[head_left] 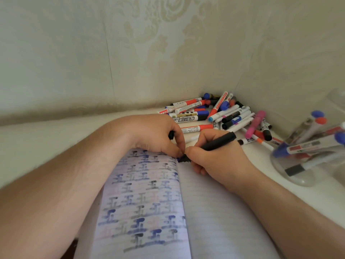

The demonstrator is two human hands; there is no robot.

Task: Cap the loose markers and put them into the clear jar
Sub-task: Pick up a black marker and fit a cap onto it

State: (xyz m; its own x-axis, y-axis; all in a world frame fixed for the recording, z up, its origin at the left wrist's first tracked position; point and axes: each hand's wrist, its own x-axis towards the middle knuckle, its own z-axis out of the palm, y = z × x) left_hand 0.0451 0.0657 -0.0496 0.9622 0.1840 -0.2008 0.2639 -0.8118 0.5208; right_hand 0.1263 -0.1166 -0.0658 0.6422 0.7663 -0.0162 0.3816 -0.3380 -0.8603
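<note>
A black marker (217, 142) is gripped in the right hand (214, 156), the fingers curled round its barrel in a writing hold, with the tip brought down to a dark ink patch at the top of the notebook (158, 202) near its centre fold and the capped-looking rear end pointed up and away to the right. The left hand (158, 135) is rested at the top edge of the notebook's left page, its fingers curled with the fingertips just beside the marker tip; a small black object (171, 135), possibly a cap, is held within the curled fingers, though what it is cannot be told for certain. The left page is covered with rows of repeated blue and black marks, while the right page is lined. The notebook is spread at the near edge of the white table (37, 146), between the two forearms. A pile of loose markers (220, 116), with red, blue, black, pink and white barrels and caps, is heaped at the far right corner of the table, against the wallpapered wall (130, 53). The clear jar (306, 156) is seen near the right edge, tilted or distorted by the lens, with several markers already inside it, blue and red ends showing.
</note>
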